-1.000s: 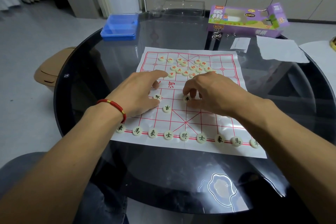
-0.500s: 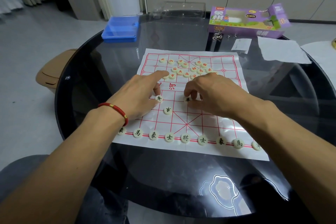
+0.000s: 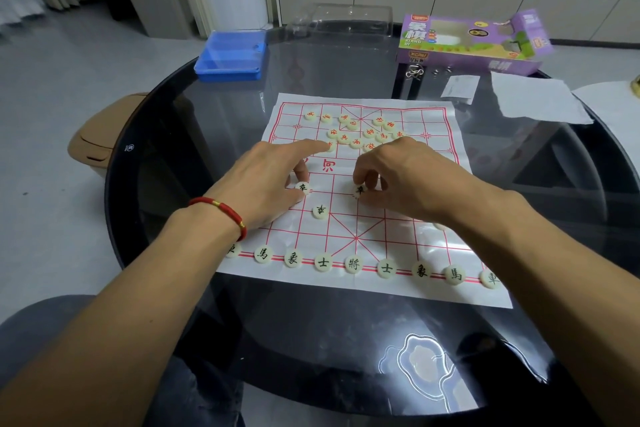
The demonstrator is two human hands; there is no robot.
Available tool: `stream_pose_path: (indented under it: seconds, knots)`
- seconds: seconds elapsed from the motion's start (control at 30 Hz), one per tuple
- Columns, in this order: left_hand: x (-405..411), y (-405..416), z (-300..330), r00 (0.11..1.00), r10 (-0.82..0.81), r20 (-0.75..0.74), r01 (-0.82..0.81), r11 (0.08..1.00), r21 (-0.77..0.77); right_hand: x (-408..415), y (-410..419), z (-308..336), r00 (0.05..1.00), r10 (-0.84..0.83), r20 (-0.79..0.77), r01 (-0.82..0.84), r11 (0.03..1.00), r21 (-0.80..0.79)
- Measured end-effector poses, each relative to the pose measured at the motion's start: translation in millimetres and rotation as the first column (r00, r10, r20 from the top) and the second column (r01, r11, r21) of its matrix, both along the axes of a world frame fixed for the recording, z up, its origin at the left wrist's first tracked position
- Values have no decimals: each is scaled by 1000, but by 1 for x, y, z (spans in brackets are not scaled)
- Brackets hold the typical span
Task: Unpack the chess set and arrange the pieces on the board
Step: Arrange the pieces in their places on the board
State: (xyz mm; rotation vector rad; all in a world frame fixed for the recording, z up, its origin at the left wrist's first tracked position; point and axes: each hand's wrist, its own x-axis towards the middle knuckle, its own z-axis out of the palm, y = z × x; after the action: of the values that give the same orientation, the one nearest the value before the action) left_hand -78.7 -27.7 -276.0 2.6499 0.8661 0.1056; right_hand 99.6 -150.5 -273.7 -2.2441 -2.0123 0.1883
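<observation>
Mid-frame on the xiangqi board (image 3: pixel 433 243), my left hand (image 3: pixel 266 184) pinches one black soldier piece (image 3: pixel 303 187) – my right hand (image 3: pixel 401 180) curls round another (image 3: pixel 360 190).

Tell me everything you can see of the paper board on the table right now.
The paper board is a thin, glossy white sheet printed with a red grid, diagonals and red characters mid-board. It lies flat on the dark glass table. Nine black-lettered pieces line its near edge; red-lettered pieces lie loosely heaped at the far side. The left hand and right hand hover over its middle, each at a piece.
</observation>
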Motion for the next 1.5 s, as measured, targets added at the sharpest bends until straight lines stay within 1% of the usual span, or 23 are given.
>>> stream_pose_path:
  seconds: [0.13,1.1,1.23,1.5]
  knots:
    - [0,0,0,1000,-3,1,3,1000,5,0,0,-1,999,0,34,0,1000,6]
    - [2,-3,1,1000,-15,-6,15,1000,7,3,3,-5,998,20,57,-21,1000,9]
    - [0,-2,3,1000,-18,-15,18,1000,8,4,3,-5,999,15,46,-15,1000,-1]
    - [2,-3,1,1000,-6,-1,6,1000,2,-1,2,-2,997,14,73,-12,999,-32]
